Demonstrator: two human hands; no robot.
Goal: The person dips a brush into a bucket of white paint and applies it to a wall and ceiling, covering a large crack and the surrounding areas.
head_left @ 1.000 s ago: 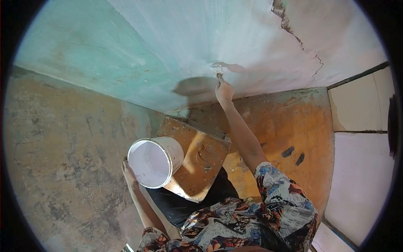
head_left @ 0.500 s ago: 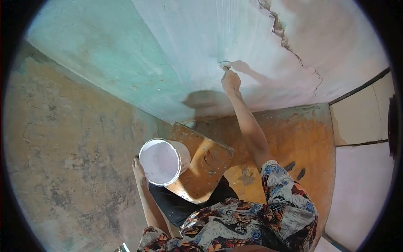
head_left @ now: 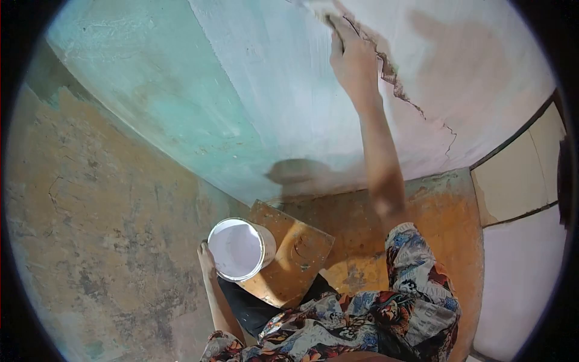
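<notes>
one big jump since a second ago: right hand [head_left: 353, 57] sits way higher on the wall [head_left: 283, 90] now, up near the top edge of the view, arm stretched almost straight. was down low near the floor line a second back, then mid-height half a second back, so looks like one long upward stroke. fingers wrapped tight round the paintbrush [head_left: 321, 8], bristles barely showing at the frame edge and pressed to the plaster, right beside the jagged crack [head_left: 398, 84] running down to the right. fresh whitish coat covering the middle band of wall, teal patch off to the left not covered yet, so probably a fair bit left on that side.

left hand [head_left: 207, 258] down low, curled against the side of the white paint bucket [head_left: 240, 248], gripping it by the rim or wall, hard to tell exactly which. bucket looks smaller and lower in view than before, touching or hanging just over the stained wooden board [head_left: 298, 250], can't tell which. orange-stained floor [head_left: 440, 211] underneath, patterned shirt sleeve [head_left: 416, 265] at the bottom.
</notes>
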